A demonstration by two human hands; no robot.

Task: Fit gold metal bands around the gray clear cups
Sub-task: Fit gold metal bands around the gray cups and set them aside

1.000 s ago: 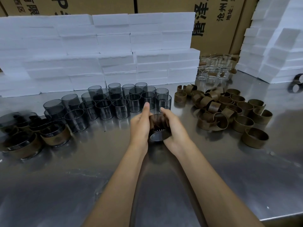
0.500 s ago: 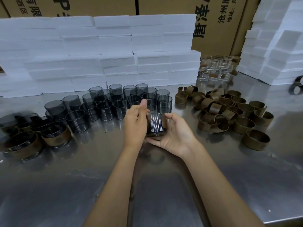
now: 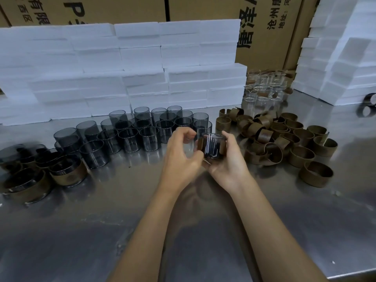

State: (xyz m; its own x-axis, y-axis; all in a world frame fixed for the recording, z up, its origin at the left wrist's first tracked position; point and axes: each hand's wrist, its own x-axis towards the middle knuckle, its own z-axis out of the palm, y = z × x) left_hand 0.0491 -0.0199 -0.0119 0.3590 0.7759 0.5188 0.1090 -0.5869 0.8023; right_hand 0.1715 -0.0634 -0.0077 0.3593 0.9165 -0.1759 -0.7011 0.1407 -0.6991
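On the steel table (image 3: 203, 231), right hand (image 3: 227, 159) is gripping the banded cup (image 3: 211, 146) at twelve o'clock, left hand (image 3: 181, 157) pinching its band (image 3: 222, 147); seating it squarely seems next.

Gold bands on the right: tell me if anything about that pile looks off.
The bands lie in a loose heap, several hooked through each other and tipped on edge, unlike the gray cups standing upright in rows. Nothing looks spilled or broken. One dark ring sits apart at the table's far right edge.

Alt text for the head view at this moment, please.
Both hands hold a gray cup with a gold band around it above a steel table: right hand cradles it, left hand at its side. Bare gray cups stand left, loose bands right.
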